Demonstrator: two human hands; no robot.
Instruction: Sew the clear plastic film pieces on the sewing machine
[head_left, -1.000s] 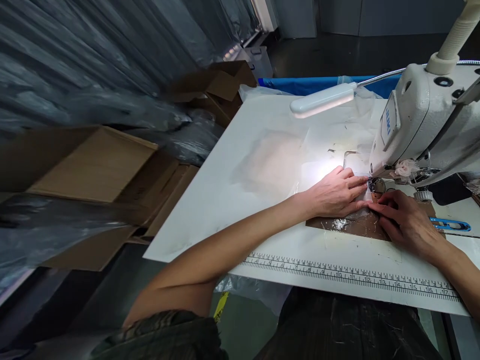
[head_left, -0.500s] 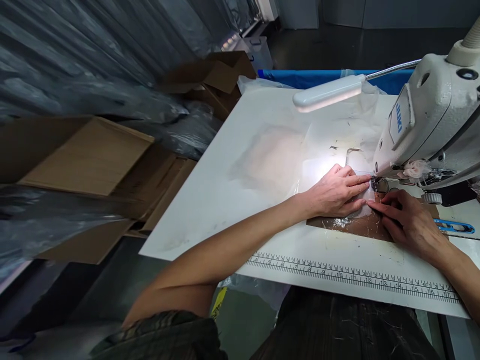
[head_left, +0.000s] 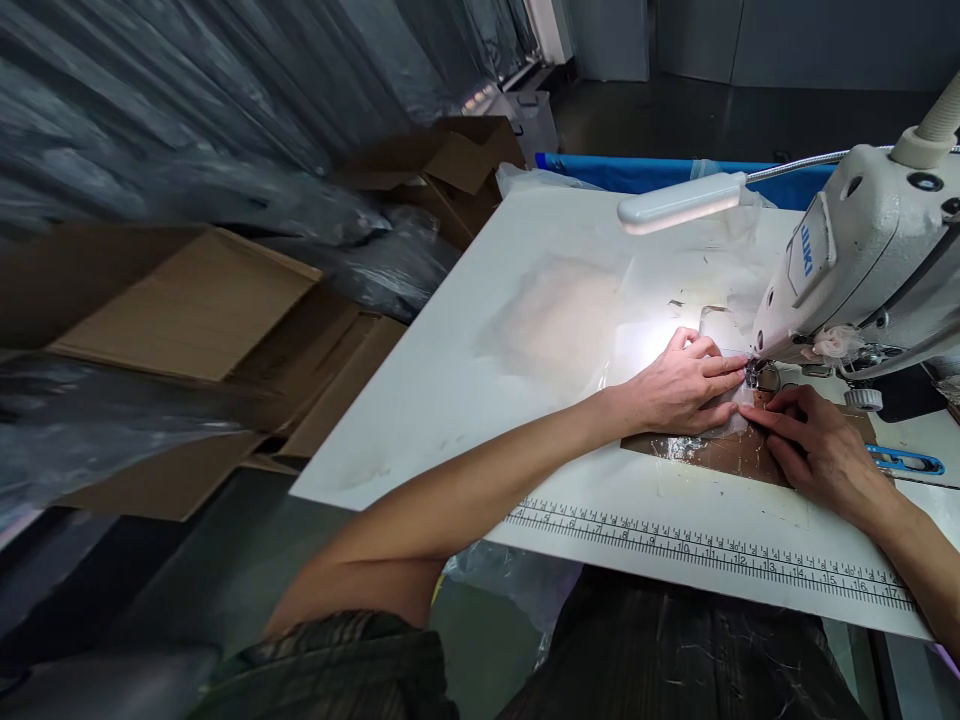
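My left hand [head_left: 691,385] lies flat with its fingers stretched over a piece of thin white fabric [head_left: 731,428], the fingertips close to the presser foot [head_left: 753,374] of a white sewing machine [head_left: 855,240]. Just right of it, my right hand [head_left: 817,440] has its index finger and thumb closed at the fabric's near right edge. How much cloth lies between those fingers is partly hidden. Beneath both hands is a brown plate [head_left: 697,455] with a shiny, tape-like surface. Fabric under the left palm is covered from sight.
A lamp [head_left: 682,203] on a bendable arm hangs above the white table [head_left: 450,430]. Blue thread snips [head_left: 907,460] lie beside my right hand. A printed ruler [head_left: 705,552] runs along the front edge. Open cardboard boxes [head_left: 187,300] and plastic sheeting stand at left.
The camera view has shifted a little, so the scene sits slightly lower and further right. Both hands keep almost the same place by the presser foot.
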